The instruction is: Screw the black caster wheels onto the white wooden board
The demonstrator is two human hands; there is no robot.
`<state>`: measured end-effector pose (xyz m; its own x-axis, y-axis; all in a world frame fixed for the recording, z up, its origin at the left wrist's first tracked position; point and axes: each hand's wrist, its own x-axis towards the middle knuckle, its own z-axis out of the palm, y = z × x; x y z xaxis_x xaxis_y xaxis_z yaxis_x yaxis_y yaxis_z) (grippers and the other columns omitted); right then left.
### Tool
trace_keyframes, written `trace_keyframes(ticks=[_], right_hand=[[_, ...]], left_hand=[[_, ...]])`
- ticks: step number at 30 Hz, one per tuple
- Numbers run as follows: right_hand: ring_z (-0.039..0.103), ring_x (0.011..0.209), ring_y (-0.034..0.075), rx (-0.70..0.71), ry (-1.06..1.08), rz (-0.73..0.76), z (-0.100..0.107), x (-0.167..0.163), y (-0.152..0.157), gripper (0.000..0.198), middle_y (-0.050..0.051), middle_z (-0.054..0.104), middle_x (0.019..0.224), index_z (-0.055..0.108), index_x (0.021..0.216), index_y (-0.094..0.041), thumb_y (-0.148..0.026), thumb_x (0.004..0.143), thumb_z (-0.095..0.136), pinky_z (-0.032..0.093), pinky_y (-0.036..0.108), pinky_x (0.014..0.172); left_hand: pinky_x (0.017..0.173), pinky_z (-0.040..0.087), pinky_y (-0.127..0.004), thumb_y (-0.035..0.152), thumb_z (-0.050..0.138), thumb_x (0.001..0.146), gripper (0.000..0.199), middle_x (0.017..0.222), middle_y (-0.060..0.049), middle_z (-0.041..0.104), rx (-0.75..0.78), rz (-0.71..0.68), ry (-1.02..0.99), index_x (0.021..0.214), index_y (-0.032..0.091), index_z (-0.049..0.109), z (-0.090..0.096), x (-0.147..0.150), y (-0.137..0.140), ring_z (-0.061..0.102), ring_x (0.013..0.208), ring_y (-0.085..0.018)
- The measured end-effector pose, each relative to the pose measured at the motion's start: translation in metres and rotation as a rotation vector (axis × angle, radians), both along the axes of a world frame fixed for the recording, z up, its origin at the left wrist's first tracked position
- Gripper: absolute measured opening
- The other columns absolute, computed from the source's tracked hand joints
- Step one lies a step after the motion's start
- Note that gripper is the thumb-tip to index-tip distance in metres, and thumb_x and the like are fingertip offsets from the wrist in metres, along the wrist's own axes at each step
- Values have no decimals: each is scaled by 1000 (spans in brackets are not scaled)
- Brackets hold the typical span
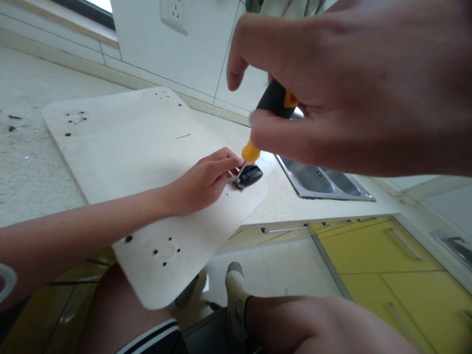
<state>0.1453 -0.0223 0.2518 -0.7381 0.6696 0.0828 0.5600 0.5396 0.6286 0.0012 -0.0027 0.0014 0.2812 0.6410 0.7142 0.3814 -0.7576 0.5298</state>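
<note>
My right hand [354, 93], large in the upper right, grips a screwdriver [251, 151] by its black and yellow handle, with the index finger lifted off it. The screwdriver slants down, and its metal tip meets the base of a black caster wheel [252, 175]. That caster sits on the right corner of a white board [147, 162] with rounded corners. My left hand [201, 182] rests on the board, its fingers closed at the caster's near side; the fingertips are partly hidden. Several small holes show at the board's other corners.
The board lies on a speckled counter [22, 167] and overhangs its front edge above my legs. A double steel sink [313, 179] is set in the counter to the right. Yellow cabinets [354, 246] stand beyond. A thin dark sliver [183, 136] lies on the board.
</note>
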Motion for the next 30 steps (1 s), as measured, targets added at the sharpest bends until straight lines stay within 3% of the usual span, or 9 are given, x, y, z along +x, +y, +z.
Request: trace_keyframes(ticks=[3, 6, 10, 13, 16, 18, 23, 27, 30], right_hand=[[70, 133, 45, 160, -65, -59, -6, -1, 6, 84, 11, 68, 111, 70, 147, -33, -83, 102, 20, 54, 66, 103], [75, 128, 35, 22, 6, 68, -8, 1, 9, 58, 1, 72, 117, 60, 153, -47, -55, 100, 37, 55, 59, 106], [75, 130, 34, -93, 46, 124, -9, 1, 8, 65, -2, 76, 108, 58, 154, -54, -70, 91, 52, 57, 59, 113], [49, 170, 40, 79, 8, 0, -11, -5, 5, 66, 5, 77, 117, 70, 147, -46, -83, 102, 39, 52, 70, 126], [29, 181, 45, 189, -38, -13, -12, -9, 3, 62, 1, 77, 135, 81, 103, -35, -88, 100, 50, 42, 79, 134], [39, 178, 39, 93, 68, 5, -15, -8, 3, 52, -6, 80, 133, 77, 85, -32, -82, 93, 66, 50, 68, 134], [54, 171, 25, -474, 468, -127, -26, 4, -2, 57, -12, 84, 117, 78, 81, -35, -90, 86, 66, 71, 39, 109], [54, 171, 26, -526, 517, -212, -10, 22, 15, 59, -13, 85, 118, 80, 82, -35, -92, 87, 64, 71, 39, 107], [41, 179, 29, -534, 542, -227, 13, 33, 39, 50, -15, 83, 126, 81, 86, -34, -84, 79, 81, 71, 38, 110]], left_hand=[[106, 64, -37, 4, 49, 106, 41, 131, -9, 76, -42, -1, 20, 132, 22, 76, 1, 0, -1, 76, 115, -21], [106, 65, -39, 2, 50, 104, 44, 131, -9, 76, -42, 4, 32, 133, 23, 76, 1, -1, -1, 76, 115, -22], [104, 65, -38, -2, 50, 100, 49, 126, -7, 77, -7, 10, 31, 133, 24, 75, 0, -1, -1, 76, 110, -21], [105, 65, -38, -1, 50, 101, 47, 128, -7, 76, 10, -1, 22, 132, 24, 75, 1, -1, -2, 75, 112, -21], [105, 65, -39, 1, 50, 102, 43, 128, -8, 76, -1, -4, 22, 129, 23, 75, 2, -1, -2, 75, 112, -21], [103, 65, -41, 3, 51, 103, 39, 124, -8, 77, -22, 18, 31, 126, 22, 76, 2, -1, -2, 75, 109, -22], [108, 66, -45, 7, 51, 105, 38, 125, -8, 80, -43, 26, 42, 126, 23, 79, 1, 0, -1, 76, 114, -25], [107, 66, -41, 8, 48, 108, 47, 133, -10, 77, -35, 5, 26, 142, 24, 76, 0, 0, -1, 76, 117, -23], [105, 66, -39, 7, 49, 108, 47, 132, -10, 77, -46, 4, 19, 142, 23, 77, 0, 0, -1, 76, 114, -22]])
